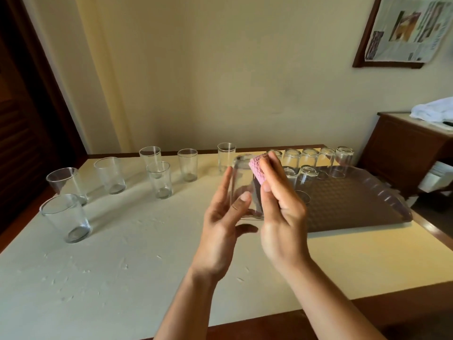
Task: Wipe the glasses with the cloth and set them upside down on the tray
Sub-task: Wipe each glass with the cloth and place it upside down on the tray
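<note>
Over table (147,241), glass (241,190) between left hand's fingers (226,185) and cloth (257,170).

Table: I see a pale top (147,253) with wood edging.
Wall: a framed newspaper (407,28), upper right.
Side cabinet: brown wood (402,148), white fabric (434,110) heaped on it.
Far left: dark louvred door (22,133).
</note>
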A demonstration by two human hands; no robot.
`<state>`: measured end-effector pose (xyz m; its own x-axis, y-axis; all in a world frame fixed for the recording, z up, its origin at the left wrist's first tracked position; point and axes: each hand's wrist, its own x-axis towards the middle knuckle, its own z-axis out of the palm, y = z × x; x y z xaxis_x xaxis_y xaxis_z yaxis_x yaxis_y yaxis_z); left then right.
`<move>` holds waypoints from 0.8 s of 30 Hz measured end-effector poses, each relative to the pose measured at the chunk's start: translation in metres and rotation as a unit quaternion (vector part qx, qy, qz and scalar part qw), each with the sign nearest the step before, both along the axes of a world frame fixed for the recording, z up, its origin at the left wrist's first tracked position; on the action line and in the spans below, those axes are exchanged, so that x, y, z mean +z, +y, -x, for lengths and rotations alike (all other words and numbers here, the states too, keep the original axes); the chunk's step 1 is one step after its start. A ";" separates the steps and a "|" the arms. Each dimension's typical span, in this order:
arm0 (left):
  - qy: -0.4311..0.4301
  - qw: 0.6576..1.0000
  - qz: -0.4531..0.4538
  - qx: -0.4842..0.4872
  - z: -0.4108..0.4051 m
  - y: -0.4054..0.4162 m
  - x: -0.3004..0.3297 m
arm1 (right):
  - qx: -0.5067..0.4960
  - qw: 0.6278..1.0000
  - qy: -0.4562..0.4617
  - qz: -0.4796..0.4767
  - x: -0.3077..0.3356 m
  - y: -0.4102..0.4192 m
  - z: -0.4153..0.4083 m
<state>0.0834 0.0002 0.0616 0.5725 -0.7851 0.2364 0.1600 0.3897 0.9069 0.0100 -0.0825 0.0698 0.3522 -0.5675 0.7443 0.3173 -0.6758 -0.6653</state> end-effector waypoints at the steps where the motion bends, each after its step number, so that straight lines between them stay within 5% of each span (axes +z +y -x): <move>1: -0.007 1.000 0.007 0.028 0.002 -0.002 0.000 | 0.011 1.000 0.001 -0.002 0.001 0.003 0.000; 4: 0.012 0.999 0.020 0.049 -0.003 -0.007 0.005 | 0.055 0.998 0.000 -0.027 -0.015 0.026 0.007; 9: 0.010 0.998 -0.001 -0.055 -0.002 0.001 0.003 | 0.047 0.996 -0.032 -0.069 -0.012 0.007 0.007; 14: 0.028 0.999 0.035 0.013 0.000 -0.002 0.005 | 0.059 0.998 -0.010 -0.034 -0.009 0.021 0.009; 20: 0.004 0.998 0.008 -0.056 -0.002 0.006 0.006 | 0.040 0.999 -0.012 -0.003 -0.005 0.013 0.007; 24: 0.022 0.999 0.046 -0.016 0.000 0.001 0.006 | 0.042 0.999 0.008 0.001 0.005 0.012 0.003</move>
<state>0.0830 0.0015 0.0676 0.5594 -0.7788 0.2839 0.2127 0.4659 0.8589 0.0072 -0.0709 0.0745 0.4093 -0.5336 0.7401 0.3625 -0.6493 -0.6686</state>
